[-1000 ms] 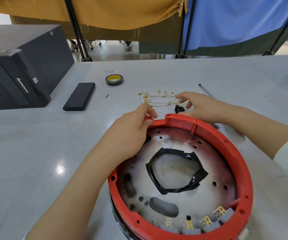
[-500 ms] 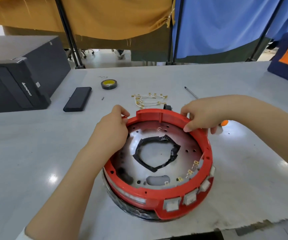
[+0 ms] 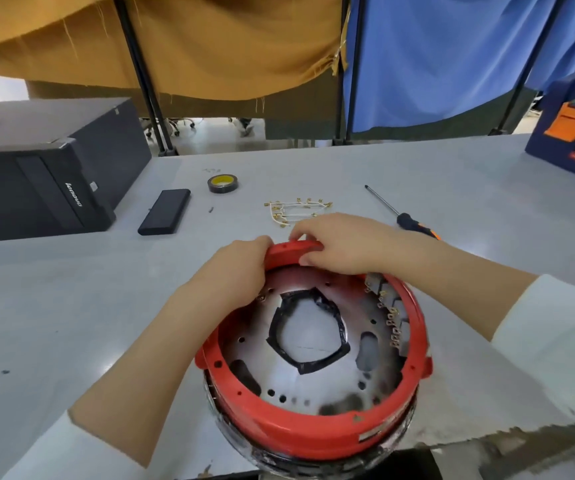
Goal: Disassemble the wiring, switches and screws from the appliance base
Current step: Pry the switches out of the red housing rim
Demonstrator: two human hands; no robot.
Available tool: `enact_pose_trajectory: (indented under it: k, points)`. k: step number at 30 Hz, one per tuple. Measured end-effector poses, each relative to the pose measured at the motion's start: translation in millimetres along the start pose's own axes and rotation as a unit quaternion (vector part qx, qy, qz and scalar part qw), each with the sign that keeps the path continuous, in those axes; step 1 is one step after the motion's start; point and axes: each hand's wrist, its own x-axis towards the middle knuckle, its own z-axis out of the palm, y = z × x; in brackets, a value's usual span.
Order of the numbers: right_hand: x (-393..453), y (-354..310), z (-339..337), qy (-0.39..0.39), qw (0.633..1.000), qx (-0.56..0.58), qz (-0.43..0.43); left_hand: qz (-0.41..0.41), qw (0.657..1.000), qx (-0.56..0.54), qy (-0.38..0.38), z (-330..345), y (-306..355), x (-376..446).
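Reading "lenovo" on black case (image 3: 71,188).

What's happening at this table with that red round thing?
A person is taking apart an appliance base. Both hands grip its far red rim: left hand, right hand. A removed wiring bundle lies beyond it, a screwdriver beside that. Switches are still mounted inside the rim.
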Motion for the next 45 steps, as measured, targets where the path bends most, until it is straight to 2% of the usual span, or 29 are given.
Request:
enact_pose_trajectory:
  k: [5,9,14,18,20,23,27,29,32,35,38,41,45]
  points:
    - [-17,11,-12,-0.024,0.994,-0.071,0.077,-0.069,0.997,0.018,0.013,3,-16,-5]
    - [-12,9,-11,-0.060,0.992,-0.046,0.098,-0.085,0.996,0.025,-0.029,-2,-10,-14]
    - [-6,10,-2,0.013,0.993,-0.103,0.061,-0.089,0.991,-0.017,-0.097,-5,-3,-30]
    - [3,6,10,0.021,0.999,0.019,-0.020,-0.037,0.993,-0.109,-0.015,-7,1,-24]
    - [7,1,16,0.012,0.995,0.070,-0.063,0.000,0.990,-0.142,-0.011,-5,6,-15]
    - [8,-2,20,0.021,0.992,0.099,-0.070,0.031,0.995,-0.096,-0.001,2,9,-4]
    - [9,10,18,0.027,0.998,0.050,-0.012,-0.020,0.999,-0.028,0.010,5,8,2]
    - [7,14,19,0.020,0.998,0.038,-0.036,-0.036,0.999,-0.006,0.016,7,12,2]
    - [2,19,21,0.058,0.994,0.003,-0.088,-0.066,0.998,0.012,-0.004,10,18,8]
    - [1,22,23,0.076,0.991,0.017,-0.105,-0.011,0.999,-0.014,-0.040,4,24,20]
    - [1,24,25,0.087,0.991,0.025,-0.097,0.071,0.991,-0.106,-0.028,1,26,27]
    - [4,28,27,0.088,0.991,0.030,-0.098,0.083,0.986,-0.142,-0.004,6,23,28]
    - [7,30,28,0.099,0.988,0.042,-0.109,0.071,0.993,-0.088,0.028,14,19,29]
